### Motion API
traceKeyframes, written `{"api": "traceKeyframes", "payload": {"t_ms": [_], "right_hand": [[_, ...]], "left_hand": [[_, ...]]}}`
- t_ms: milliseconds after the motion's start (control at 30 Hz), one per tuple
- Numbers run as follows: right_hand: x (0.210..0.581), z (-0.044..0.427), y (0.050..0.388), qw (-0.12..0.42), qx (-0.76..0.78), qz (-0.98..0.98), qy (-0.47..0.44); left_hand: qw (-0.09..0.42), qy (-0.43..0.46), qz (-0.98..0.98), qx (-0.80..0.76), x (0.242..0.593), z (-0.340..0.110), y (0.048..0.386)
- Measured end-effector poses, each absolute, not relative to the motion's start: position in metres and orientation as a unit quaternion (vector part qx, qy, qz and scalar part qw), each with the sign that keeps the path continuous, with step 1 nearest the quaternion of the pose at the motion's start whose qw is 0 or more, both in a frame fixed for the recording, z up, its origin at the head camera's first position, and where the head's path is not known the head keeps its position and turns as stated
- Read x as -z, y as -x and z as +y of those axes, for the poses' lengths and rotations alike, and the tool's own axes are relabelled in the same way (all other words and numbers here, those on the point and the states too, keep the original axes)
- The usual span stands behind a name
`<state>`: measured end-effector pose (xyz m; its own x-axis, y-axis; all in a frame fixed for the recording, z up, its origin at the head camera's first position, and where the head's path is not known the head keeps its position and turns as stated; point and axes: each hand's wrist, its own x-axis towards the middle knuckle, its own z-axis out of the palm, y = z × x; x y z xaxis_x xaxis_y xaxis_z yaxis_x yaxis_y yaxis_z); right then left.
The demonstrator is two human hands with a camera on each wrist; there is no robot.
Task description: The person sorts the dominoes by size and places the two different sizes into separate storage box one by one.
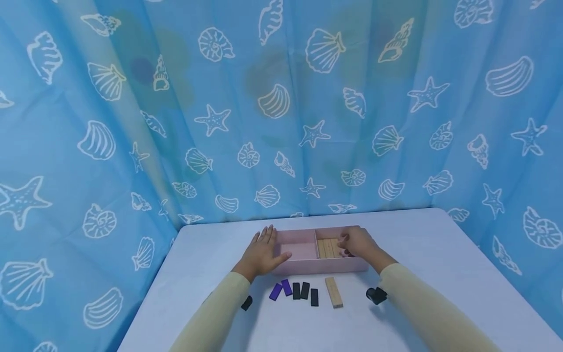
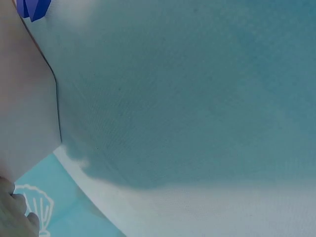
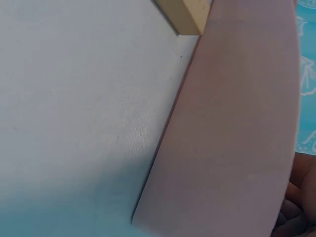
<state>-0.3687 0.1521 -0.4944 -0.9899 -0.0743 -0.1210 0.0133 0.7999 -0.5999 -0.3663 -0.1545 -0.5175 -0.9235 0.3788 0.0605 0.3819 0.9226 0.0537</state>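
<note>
Touching a pink oblong box (image 1: pixel 316 266), left grip (image 1: pixel 260 254) lay uncurled; couldn't tell if right grip (image 1: pixel 358 242) clasped tan wooden blocks (image 1: pixel 327 248)

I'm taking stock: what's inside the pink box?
In the pink box, wooden blocks lie side by side in the right compartment; the right hand covers its right end. The left compartment shows pink floor; the left hand hides one corner.

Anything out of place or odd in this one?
One wooden block lies slanted outside the pink box, while similar pieces line up in its right compartment. The curtain shows odd yellowish and dark blotches unlike its shell print. I see no spill or damage.
</note>
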Motion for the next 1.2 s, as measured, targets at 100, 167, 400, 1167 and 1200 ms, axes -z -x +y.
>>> {"api": "traceKeyframes", "payload": {"t_ms": [100,167,400,1167,1200], "right_hand": [[0.491,0.156,0.362,0.071,0.357,0.931,0.001],[0.489,0.159,0.359,0.070,0.376,0.924,-0.003],[0.480,0.165,0.351,0.064,0.397,0.916,0.008],[0.490,0.181,0.308,0.087,0.472,0.876,0.045],[0.492,0.180,0.306,0.088,0.473,0.875,0.046]], "left_hand": [[0.018,0.194,-0.980,0.031,0.516,-0.155,0.365],[0.018,0.194,-0.980,0.031,0.516,-0.155,0.364],[0.022,0.197,-0.979,0.043,0.519,-0.156,0.366],[0.022,0.190,-0.979,0.065,0.520,-0.154,0.365],[0.022,0.189,-0.980,0.065,0.520,-0.154,0.365]]}}
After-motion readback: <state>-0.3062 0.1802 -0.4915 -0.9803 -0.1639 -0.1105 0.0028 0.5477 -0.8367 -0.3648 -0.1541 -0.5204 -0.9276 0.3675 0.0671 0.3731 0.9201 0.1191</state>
